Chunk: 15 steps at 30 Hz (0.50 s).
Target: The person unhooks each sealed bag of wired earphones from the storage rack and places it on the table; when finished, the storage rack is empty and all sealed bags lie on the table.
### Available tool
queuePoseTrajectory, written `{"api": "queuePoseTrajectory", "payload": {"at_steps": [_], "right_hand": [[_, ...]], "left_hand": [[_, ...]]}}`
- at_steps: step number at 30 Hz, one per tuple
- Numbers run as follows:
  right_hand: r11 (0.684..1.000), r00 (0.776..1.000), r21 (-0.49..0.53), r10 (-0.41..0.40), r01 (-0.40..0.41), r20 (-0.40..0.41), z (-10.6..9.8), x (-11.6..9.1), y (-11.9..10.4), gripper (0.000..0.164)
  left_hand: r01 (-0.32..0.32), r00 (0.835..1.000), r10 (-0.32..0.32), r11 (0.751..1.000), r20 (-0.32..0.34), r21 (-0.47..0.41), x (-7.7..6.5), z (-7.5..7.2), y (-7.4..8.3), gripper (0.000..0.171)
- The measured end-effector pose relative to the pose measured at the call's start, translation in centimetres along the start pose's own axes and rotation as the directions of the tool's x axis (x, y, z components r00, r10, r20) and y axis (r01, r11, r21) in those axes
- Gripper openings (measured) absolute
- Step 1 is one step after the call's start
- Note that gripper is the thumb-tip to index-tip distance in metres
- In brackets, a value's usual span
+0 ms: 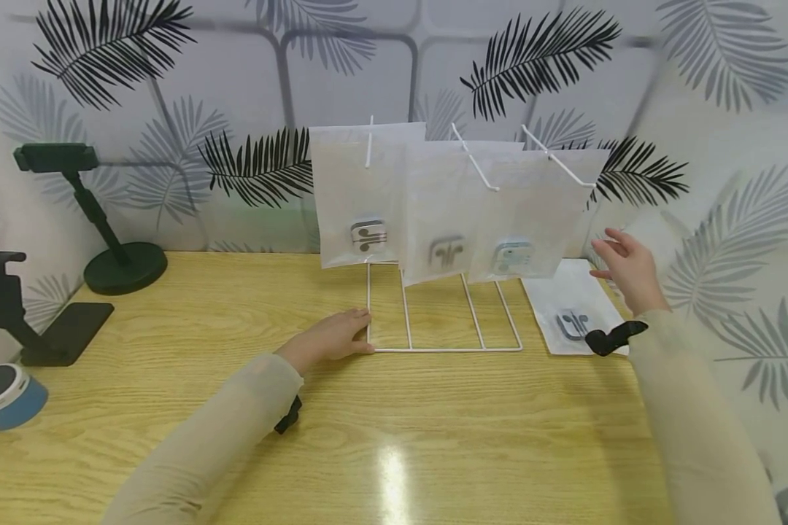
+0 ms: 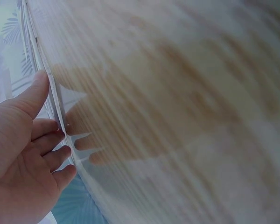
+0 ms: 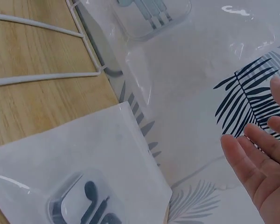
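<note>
A white wire display rack (image 1: pixel 443 350) stands on the table, with three whitish plastic bags hanging from its hooks (image 1: pixel 479 168). A small case of earphones shows in each: dark ones in the left bag (image 1: pixel 361 182), greyish ones in the middle bag (image 1: pixel 440 204), pale blue ones in the right bag (image 1: pixel 532 197). My left hand (image 1: pixel 331 337) rests against the left side of the rack's base, fingertips touching the wire. Beside the right bag, my right hand (image 1: pixel 630 270) is raised with loosely bent fingers and nothing in it. Below it lies another bag (image 3: pixel 84 135) with dark earphones.
At the left stand a dark green stand (image 1: pixel 125 266) with a round base, a black stand (image 1: pixel 68 332) and a blue-and-white round container (image 1: pixel 13 397). A leaf-patterned curtain (image 1: pixel 236 95) hangs behind the table (image 1: pixel 328 452) and along its right side.
</note>
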State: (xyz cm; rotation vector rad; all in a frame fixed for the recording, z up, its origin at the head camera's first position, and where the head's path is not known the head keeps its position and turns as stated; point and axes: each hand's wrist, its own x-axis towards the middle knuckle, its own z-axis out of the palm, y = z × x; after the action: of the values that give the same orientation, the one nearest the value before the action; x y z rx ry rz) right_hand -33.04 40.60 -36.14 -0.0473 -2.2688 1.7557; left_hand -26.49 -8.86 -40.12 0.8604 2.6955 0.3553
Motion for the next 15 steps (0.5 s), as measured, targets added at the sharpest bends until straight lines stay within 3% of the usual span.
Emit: {"api": "queuePoseTrajectory", "payload": {"at_steps": [3,8,15], "right_hand": [[0.995,0.999,-0.095,-0.017,0.021,0.041,1.5,-0.6,-2.4,0.068],[0.989,0.997,-0.144,0.027,-0.017,0.069,3.9,-1.7,-5.8,0.072],[0.995,0.996,-0.075,0.065,-0.06,0.067,5.0,-0.5,-5.8,0.073]], "left_hand": [[-0.002,1.0,0.002,1.0,-0.002,0.004,0.0,0.0,0.0,0.069],[-0.003,1.0,0.003,1.0,-0.007,0.002,0.0,0.1,0.0,0.068],[0.004,1.0,-0.004,1.0,0.002,-0.008,-0.1,0.1,-0.1,0.069]]}}
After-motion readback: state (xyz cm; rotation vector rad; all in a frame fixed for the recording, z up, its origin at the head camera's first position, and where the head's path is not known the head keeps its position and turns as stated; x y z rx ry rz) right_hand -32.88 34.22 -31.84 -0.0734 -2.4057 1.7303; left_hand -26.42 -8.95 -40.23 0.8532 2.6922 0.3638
